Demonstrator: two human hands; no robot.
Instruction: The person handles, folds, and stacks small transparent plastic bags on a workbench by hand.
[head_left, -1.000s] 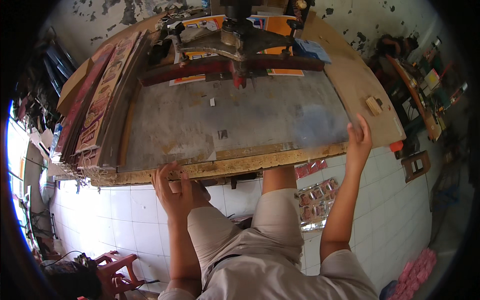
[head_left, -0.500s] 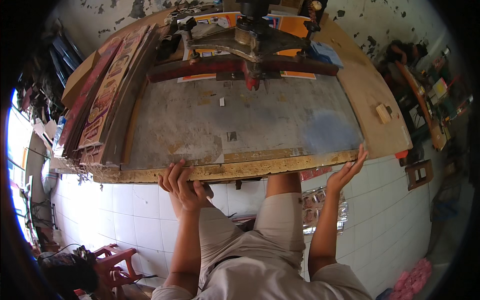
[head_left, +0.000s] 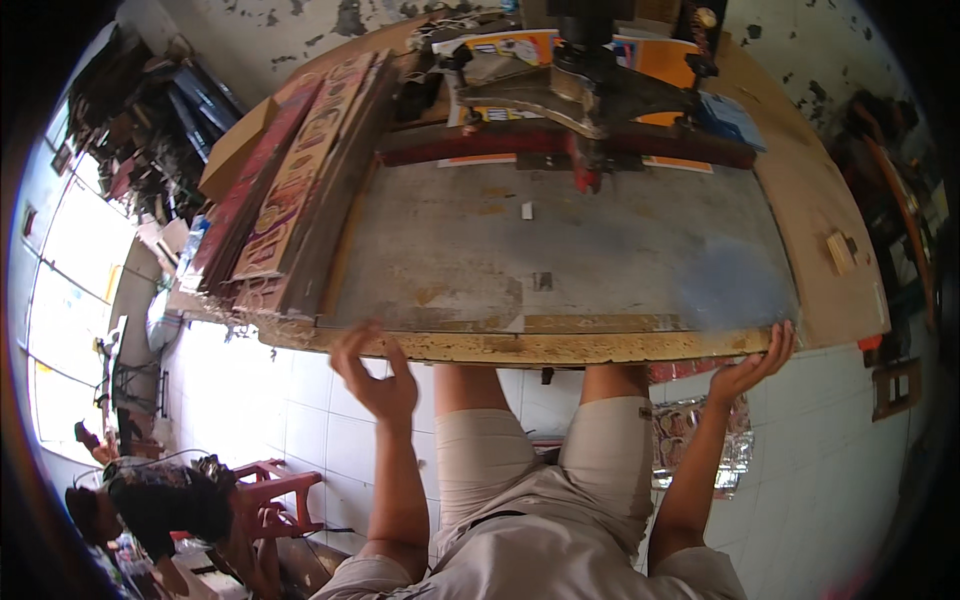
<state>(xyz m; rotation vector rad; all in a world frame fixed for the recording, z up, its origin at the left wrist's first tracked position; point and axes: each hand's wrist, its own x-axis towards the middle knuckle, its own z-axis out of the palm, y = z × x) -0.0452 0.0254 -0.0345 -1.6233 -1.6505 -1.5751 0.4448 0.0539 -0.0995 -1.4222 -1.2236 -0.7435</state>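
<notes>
A grey metal plate (head_left: pixel 440 235), worn and stained, lies on the worktable, whose rough yellowish front edge (head_left: pixel 560 348) faces me. My left hand (head_left: pixel 378 375) is at the left part of that edge, slightly blurred. Its fingers curve, the thumb stands apart, and no object shows in it. Against the right end of the edge rests my right hand (head_left: pixel 752 368), fingers stretched and holding nothing. Over the back of the plate stands a dark press frame (head_left: pixel 560 95) with a red crossbar (head_left: pixel 460 145). A small white piece (head_left: pixel 527 210) lies on the plate.
Long printed cardboard strips (head_left: pixel 300 175) are stacked left of the plate. Orange printed sheets (head_left: pixel 660 62) lie behind the press. A small wooden block (head_left: pixel 841 252) sits at the right. Lower left, another person (head_left: pixel 170 505) is near a red stool (head_left: pixel 282 487).
The view has shifted, so the table appears further right. My left hand has loosened from the edge and slid leftward along it. My right hand stays at the right end.
</notes>
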